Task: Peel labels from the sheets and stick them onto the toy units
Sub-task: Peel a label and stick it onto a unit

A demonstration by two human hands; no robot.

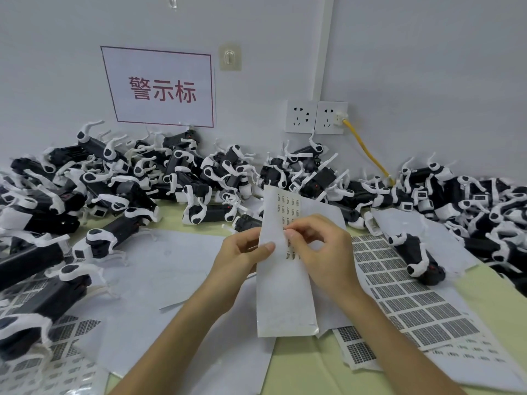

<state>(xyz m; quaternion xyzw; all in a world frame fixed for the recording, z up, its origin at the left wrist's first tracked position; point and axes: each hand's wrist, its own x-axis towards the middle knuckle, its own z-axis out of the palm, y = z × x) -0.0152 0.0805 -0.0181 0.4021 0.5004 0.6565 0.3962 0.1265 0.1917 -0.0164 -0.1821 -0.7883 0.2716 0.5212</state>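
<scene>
Left hand (242, 252): pinches left edge of label sheet (285, 297), thumb on front, fingers curled behind. Sheet glossy white, held upright above table (302, 363). Small labels (288, 203) on upper half. Right hand (322, 246): thumb and forefinger nipped together at label row mid-sheet, rest curled.

Around: heap of toy units (114, 178), black bodies with thin white legs, left and behind. Flat printed grid sheets (405, 297) right, lone toy (416, 258) lying on them.

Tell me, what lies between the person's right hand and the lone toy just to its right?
A sheet of dark rectangular labels lies flat between the right hand and that toy, as the head view shows.
</scene>
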